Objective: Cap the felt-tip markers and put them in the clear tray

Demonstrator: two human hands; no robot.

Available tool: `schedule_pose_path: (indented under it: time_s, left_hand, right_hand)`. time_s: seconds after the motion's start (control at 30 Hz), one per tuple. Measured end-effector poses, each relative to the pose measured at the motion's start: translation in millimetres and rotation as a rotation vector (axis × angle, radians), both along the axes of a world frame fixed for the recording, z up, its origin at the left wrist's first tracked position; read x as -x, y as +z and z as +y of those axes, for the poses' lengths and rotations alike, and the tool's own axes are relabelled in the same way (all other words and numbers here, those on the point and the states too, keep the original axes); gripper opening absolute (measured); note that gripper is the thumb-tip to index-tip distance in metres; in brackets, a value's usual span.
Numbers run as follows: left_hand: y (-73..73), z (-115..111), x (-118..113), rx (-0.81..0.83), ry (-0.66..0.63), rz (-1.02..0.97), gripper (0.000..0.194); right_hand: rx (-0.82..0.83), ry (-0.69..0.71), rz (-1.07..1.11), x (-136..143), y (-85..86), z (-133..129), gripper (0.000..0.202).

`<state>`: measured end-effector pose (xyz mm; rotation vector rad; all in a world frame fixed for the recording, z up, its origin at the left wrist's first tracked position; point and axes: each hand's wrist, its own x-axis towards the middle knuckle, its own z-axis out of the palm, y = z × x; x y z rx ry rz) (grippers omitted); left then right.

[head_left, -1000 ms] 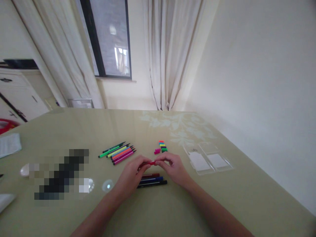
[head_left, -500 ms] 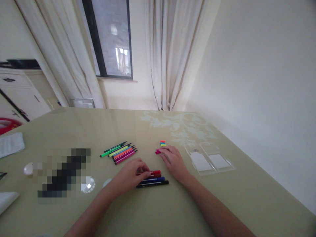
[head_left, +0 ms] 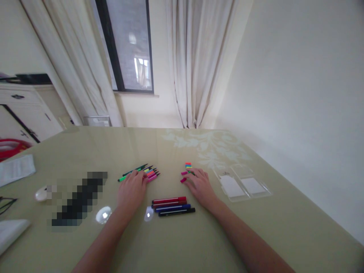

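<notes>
My left hand [head_left: 132,189] lies over a bundle of uncapped felt-tip pens [head_left: 154,177], its bent fingers closed around some of them and hiding their middles. Green, yellow, orange and magenta barrels show, with dark tips pointing right. To the right, my right hand [head_left: 200,185] rests on the table beside loose pen caps [head_left: 183,180], thumb and fingers apart. Magenta and green caps lie at its fingertips; orange, blue and yellow caps [head_left: 188,164] sit just beyond. Between my forearms, capped felt-tip pens [head_left: 173,207] in red, dark red, blue and black form a row.
A clear plastic case [head_left: 246,195] with white cards lies open on the right. On the left are a pixelated dark object [head_left: 81,199], a white rounded object [head_left: 41,194], glasses [head_left: 8,204] and papers [head_left: 17,169]. The table [head_left: 170,246] meets a wall at right.
My left hand has left the capped red pens and moved up and left onto the uncapped bundle. My right hand's fingers have spread, showing more caps. The view has shifted slightly.
</notes>
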<state>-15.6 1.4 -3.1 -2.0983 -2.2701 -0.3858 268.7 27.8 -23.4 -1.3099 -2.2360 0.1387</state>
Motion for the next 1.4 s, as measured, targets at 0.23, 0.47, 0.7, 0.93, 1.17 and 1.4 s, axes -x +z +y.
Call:
schedule_pose_path:
  time_s: [0.23, 0.47, 0.7, 0.93, 1.17, 1.4]
  left_hand:
    - [-5.9, 5, 6, 0.012, 0.014, -0.047, 0.033]
    - [-2.4, 4, 10, 0.059, 0.009, -0.120, 0.032]
    - [-5.1, 9, 5, -0.080, -0.114, -0.260, 0.029]
    - [-4.8, 4, -24, -0.088, -0.380, -0.723, 0.023]
    - [-2.8, -2, -30, -0.115, -0.452, -0.664, 0.020]
    - [-0.9, -4, -33, -0.118, -0.481, -0.660, 0.019]
  right_hand:
    - [0.038, -0.001, 0.003, 1, 2.3, -1, 0.011]
    - [0.032, 0.025, 0.071, 3, 4.3, -2, 0.011]
    - [-0.030, 0.077, 0.195, 1, 5.6, -3, 0.014]
    - [-0.098, 0.112, 0.386, 0, 13.6, -6, 0.018]
    - [-0.145, 0.133, 0.420, -1, 17.2, -7, 0.016]
    - [-0.133, 0.164, 0.408, -1, 16.7, -8, 0.019]
